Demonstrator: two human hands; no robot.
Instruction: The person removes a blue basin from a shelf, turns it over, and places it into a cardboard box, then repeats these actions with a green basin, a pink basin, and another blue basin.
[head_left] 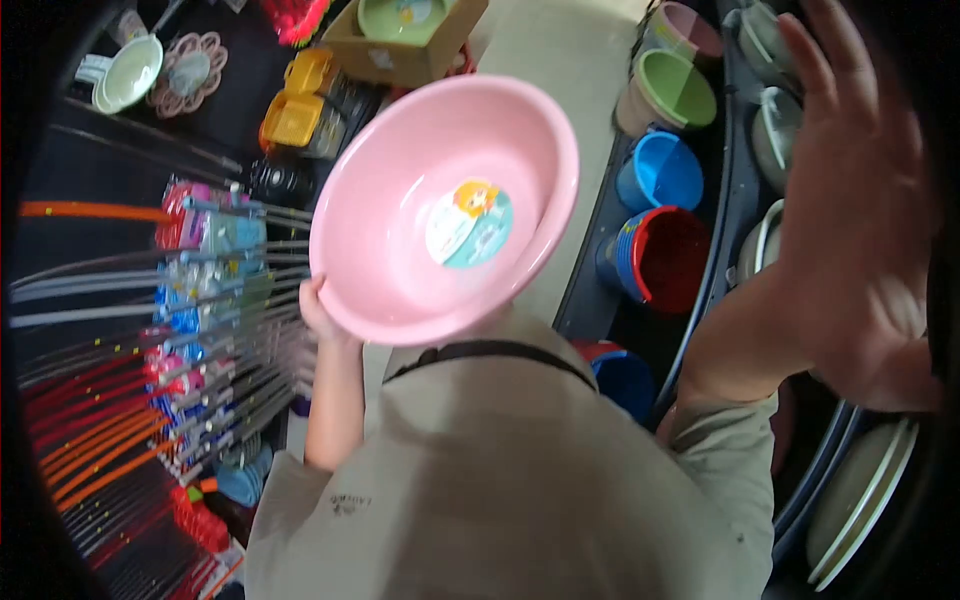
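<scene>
A pink plastic basin (375, 230) is tilted up in front of my body, its inside facing the camera. A round sticker (470, 225) with a cartoon figure in orange and teal is on the basin's bottom. My left hand (318, 315) grips the basin's lower left rim, thumb over the edge; the other fingers are hidden behind it. Raised close to the camera on the right, my right hand (855, 190) is open with fingers stretched out, and nothing shows in it. Behind it are pale basins (778, 135) on a dark shelf.
Along the right shelf stand a blue bucket (665, 172), stacked red buckets (672, 260) and a green bucket (675, 90). Many long-handled mops or brooms (120, 375) fill the left side. A cardboard box (405, 60) and yellow baskets (295, 105) are at the top. A pale aisle floor (560, 50) runs between.
</scene>
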